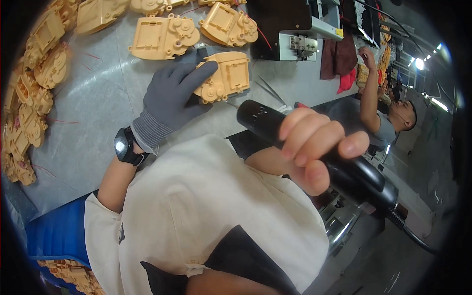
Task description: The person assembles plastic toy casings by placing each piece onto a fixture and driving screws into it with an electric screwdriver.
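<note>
My left hand (169, 98), in a grey knit glove, grips a yellow plastic housing (235, 73) by its near left side. The housing has round bosses and a rectangular recess, and sits over a dark block on the table. My bare right hand (319, 142) is wrapped round a black electric screwdriver (361, 182), raised in front of my chest. Its thin bit points left toward the lower edge of the housing, apparently short of touching it. A cable trails from its rear end to the lower right. Metal tweezers (271, 91) lie just right of the housing.
More yellow housings (162, 37) stand beyond my left hand, and a pile of them (29, 103) with red wires lines the left edge. A black machine (280, 29) is at the back. Another person (388, 118) works at the right. A blue crate (56, 231) stands lower left.
</note>
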Available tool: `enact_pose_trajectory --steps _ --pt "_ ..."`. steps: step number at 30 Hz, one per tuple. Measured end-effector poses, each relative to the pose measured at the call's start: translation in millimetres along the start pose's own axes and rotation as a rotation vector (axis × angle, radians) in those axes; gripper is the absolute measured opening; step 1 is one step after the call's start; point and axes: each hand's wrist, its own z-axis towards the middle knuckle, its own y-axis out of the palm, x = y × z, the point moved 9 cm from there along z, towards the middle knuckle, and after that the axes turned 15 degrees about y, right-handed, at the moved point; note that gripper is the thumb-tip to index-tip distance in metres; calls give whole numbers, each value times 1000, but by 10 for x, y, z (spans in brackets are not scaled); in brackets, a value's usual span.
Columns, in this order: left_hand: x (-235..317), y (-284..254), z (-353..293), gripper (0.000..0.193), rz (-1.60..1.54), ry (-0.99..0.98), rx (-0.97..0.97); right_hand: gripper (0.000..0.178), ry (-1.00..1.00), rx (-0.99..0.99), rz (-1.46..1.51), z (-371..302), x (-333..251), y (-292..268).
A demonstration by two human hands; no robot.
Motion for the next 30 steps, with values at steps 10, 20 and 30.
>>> enact_pose_trajectory --steps 10,20,30 --pt "-10 -8 -82 74 -21 13 13 44 90 -146 -68 107 138 273" --pt "-3 -50 -73 74 26 51 89 40 103 -86 -76 139 322 378" --pt "-74 -14 7 80 -13 7 18 35 100 -11 -83 230 412 412"
